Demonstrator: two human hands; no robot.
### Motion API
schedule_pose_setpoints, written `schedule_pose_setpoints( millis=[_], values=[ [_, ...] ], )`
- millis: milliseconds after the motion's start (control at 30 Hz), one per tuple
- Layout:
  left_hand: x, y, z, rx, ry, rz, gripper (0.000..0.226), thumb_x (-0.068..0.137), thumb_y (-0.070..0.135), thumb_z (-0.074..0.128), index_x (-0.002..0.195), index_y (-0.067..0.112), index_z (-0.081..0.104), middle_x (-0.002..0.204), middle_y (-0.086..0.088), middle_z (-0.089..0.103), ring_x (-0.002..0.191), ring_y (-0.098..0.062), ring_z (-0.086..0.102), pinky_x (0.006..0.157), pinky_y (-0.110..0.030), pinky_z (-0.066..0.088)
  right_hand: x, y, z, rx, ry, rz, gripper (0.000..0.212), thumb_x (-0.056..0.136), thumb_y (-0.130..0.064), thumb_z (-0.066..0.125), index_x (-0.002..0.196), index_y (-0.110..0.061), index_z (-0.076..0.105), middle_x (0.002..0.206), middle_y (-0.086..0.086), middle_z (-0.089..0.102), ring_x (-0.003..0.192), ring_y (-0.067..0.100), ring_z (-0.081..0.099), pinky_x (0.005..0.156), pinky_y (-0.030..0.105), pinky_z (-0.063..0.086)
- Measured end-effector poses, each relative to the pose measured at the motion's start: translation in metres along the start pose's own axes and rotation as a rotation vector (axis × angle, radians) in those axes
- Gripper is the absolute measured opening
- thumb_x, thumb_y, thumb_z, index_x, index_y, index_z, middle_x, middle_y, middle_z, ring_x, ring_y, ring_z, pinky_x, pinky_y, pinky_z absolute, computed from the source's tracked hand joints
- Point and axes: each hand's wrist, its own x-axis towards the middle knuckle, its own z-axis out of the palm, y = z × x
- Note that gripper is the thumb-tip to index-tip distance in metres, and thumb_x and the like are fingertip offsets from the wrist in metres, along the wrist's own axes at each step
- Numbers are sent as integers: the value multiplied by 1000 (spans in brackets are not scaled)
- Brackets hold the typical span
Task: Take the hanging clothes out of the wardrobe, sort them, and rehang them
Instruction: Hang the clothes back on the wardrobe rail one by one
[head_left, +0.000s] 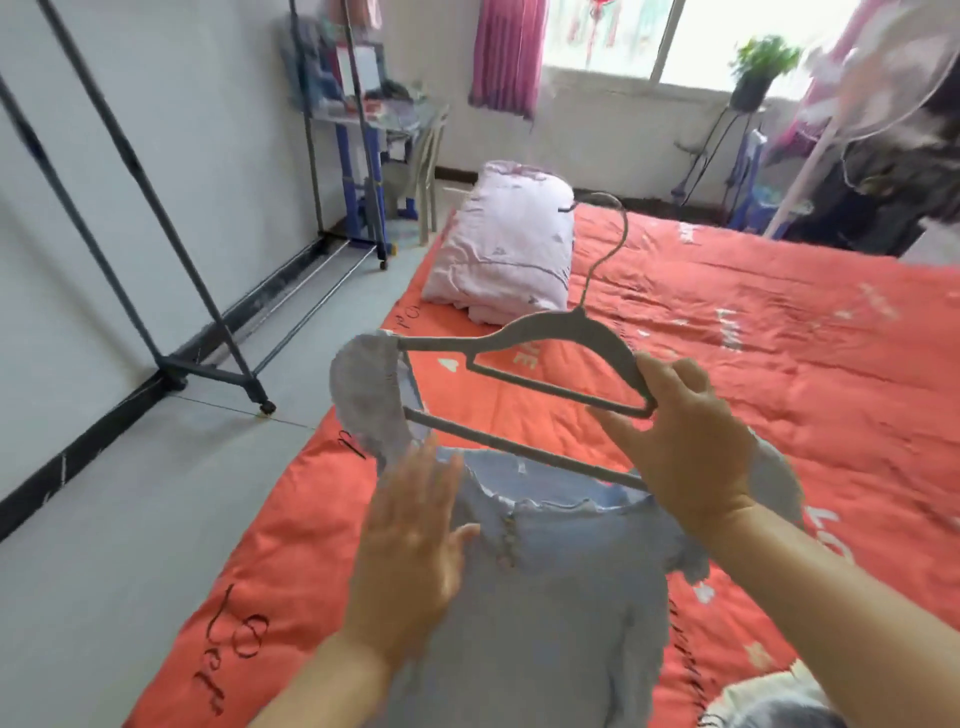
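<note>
Right hand (691, 447) grips grey hanger (550, 332); left hand (410, 551) flat on blue top (545, 597).

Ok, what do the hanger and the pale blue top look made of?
Hanger: matte grey with a slightly fuzzy surface, so probably flocked plastic, though blur leaves that open. Its hook is thin and bent like metal wire. Pale blue top: a soft ribbed knit, possibly a cotton blend, judging by the fine vertical ribs, wavy frilled neckline and limp drape.
</note>
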Motion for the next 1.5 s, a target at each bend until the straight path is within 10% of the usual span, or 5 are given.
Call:
schedule_pose_setpoints(
  millis=[267, 567, 1000, 1500],
  values=[
    [54, 39, -251, 262, 341, 62, 63, 95, 48, 31, 146, 14, 17, 145, -9, 31, 135, -28, 28, 113, -47, 11, 16, -152, -161, 116, 153, -267, 59, 67, -58, 51, 104, -16, 71, 74, -2, 60, 51, 25, 60, 47, 26, 47],
    [-18, 62, -478, 580, 624, -112, 61, 89, 44, 40, 143, 19, 27, 120, -5, 51, 115, -22, 45, 108, -48, 26, 18, -325, -283, 464, 178, -564, 57, 64, -58, 72, 110, -25, 67, 76, -9, 56, 55, 15, 56, 47, 25, 48],
    [-287, 165, -717, 1210, 761, -647, 88, 62, 25, 84, 136, 17, 36, 86, -8, 60, 78, -25, 53, 71, -45, 52, -146, -565, -411, 982, 82, -1063, 55, 57, -46, 84, 106, -28, 68, 78, -11, 61, 54, 18, 60, 46, 15, 30],
    [-610, 309, -925, 1562, 934, -952, 87, 69, 14, 80, 140, 26, 32, 85, -3, 54, 76, -24, 53, 72, -41, 51, -426, -801, -597, 1480, 255, -1524, 58, 56, -27, 88, 108, -12, 68, 78, 0, 63, 48, 20, 59, 39, 17, 28]
  ],
)
